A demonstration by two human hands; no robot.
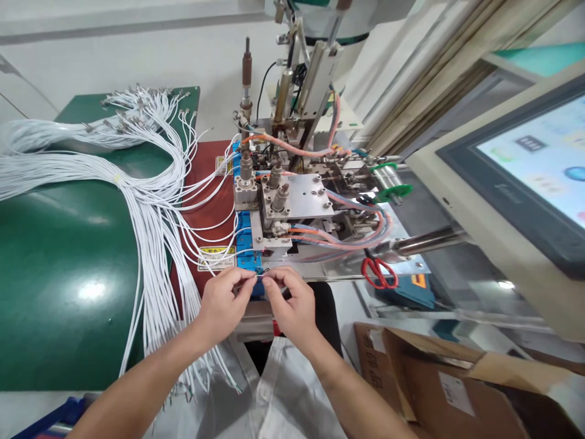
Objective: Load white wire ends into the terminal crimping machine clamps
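My left hand (227,302) is closed, thumb and forefinger pinching the end of a thin white cable. Close on its right, my right hand (291,303) is closed too, its fingertips pinched at the same cable end, where thin wire shows between the hands. Both hands are just in front of the near end of a blue fixture strip (247,244) on the machine. White cables (153,244) lie in a big bundle at the left, and several of them run into the blue strip. What exactly the right fingertips hold is too small to tell.
A metal machine (299,195) with orange and clear hoses stands behind the hands. Red-handled scissors (379,272) and a wire spool (387,183) are at its right. A screen (539,152) fills the upper right. Cardboard boxes (439,384) lie below it; a green table (59,274) extends left.
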